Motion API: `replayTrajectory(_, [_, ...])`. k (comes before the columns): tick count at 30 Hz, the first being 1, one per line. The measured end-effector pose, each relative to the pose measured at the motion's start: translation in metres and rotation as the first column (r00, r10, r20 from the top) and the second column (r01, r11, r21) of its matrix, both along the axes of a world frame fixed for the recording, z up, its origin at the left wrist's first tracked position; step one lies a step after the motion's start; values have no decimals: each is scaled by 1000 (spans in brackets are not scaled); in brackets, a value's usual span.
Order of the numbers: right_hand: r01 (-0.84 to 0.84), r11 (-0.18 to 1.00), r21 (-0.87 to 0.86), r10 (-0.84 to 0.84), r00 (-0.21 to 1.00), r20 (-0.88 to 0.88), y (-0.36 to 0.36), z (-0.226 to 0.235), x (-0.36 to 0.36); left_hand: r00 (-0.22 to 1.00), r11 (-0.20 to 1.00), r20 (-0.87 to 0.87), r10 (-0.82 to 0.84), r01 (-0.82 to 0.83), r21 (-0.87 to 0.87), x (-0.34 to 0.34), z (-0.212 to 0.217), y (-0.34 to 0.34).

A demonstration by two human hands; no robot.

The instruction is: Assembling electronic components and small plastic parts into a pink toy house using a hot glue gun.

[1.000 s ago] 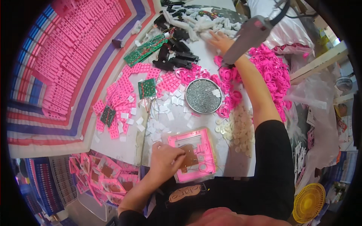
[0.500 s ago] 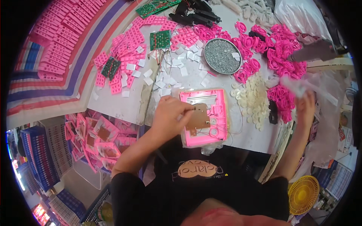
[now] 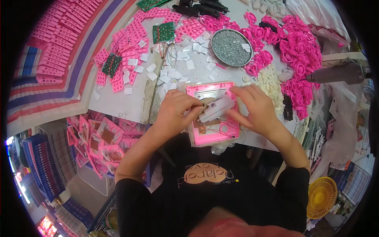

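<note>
A pink plastic housing (image 3: 213, 137) lies before me on a clear bag, with a brown circuit board (image 3: 203, 129) and thin wires inside. My left hand (image 3: 178, 110) is at the housing's left side, thumb and forefinger pinched at the board's upper edge; what they grip is too small to make out. Over the housing my right hand (image 3: 256, 108) holds a white translucent plastic piece (image 3: 217, 108) between thumb and fingers. The piece is tilted and hides part of the board.
A round metal dish of screws (image 3: 231, 47) stands beyond the housing. Pink ring parts (image 3: 302, 51) and cream discs (image 3: 270, 89) lie right, white squares (image 3: 179, 65) and pink keypads (image 3: 132, 35) left. A power screwdriver (image 3: 335, 74) hangs at right. Pink housings (image 3: 106, 138) fill a bin.
My right hand has come in from the far right of the table to the housing, bringing the white piece over it. My left hand has stayed at the housing.
</note>
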State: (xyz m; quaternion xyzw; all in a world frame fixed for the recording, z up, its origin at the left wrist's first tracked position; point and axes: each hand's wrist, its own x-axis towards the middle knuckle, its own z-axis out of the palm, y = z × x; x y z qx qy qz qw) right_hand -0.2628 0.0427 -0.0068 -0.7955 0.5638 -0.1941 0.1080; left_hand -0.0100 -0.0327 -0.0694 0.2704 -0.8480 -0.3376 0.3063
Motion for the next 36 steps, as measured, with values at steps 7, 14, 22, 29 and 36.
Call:
replayTrajectory(7, [-253,967,-17,249,932,265,-6,-40,3,962,962,189,-198,228,-153,-10,12,-20])
replayTrajectory(14, [-280,959,32,258,918,302,-10,-34,15,891,877,354,-285,391,-278,-3,18,-31])
replayTrajectory(22, [-364,923,125,325,912,251,-12,-29,21,847,890,419,-327,425,-165,4,21,-17])
replayTrajectory(29, [-343,923,174,307,930,203,-12,-22,25,977,968,96,-192,173,179,-2,9,-6])
replayTrajectory(36, [-308,940,145,297,950,92,-8,-19,28,905,941,337,-259,157,300,-19,29,-27])
